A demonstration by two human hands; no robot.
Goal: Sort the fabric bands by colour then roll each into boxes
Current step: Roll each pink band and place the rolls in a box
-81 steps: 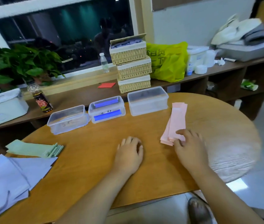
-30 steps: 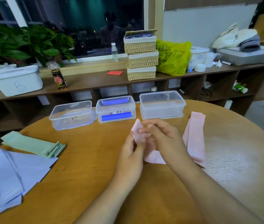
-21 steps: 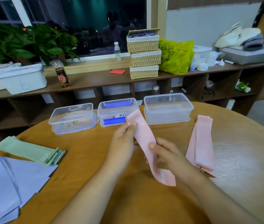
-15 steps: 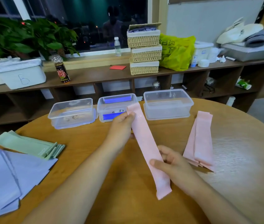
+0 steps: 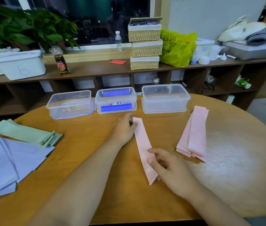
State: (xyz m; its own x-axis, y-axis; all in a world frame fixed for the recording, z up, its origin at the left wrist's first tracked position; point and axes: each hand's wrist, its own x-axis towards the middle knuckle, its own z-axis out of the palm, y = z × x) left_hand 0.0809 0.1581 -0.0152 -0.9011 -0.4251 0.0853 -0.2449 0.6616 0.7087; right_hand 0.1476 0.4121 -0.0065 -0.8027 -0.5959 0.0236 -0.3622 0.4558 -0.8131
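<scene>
Now drawn out straight: one pink band, held at both ends

Just below the centre of the frame a single pink band lies lengthwise on the table, running from the middle down toward the lower right. The left hand pinches its far end between thumb and fingers. The right hand has its thumb and curled fingers closed on the near part, so the hands are apart with the strip stretched between them. That hold looks meant to pull the cloth smooth and square before rolling starts from one end; a slack or skewed strip would likely roll up crooked.

Right of centre, the pink pile sits apart from the band in hand, near enough for the right hand to take another. Green bands are stacked at the left edge, with lilac bands spread just below them in the lower left. Each colour has its own place, so the sorting appears done.

Three clear boxes stand in a row across the upper middle. The left box and the right box look empty. The right one stands nearest the pink pile and is probably meant for pink. Blue shows through the middle box; whether that is fabric or part of the box I cannot tell.
</scene>
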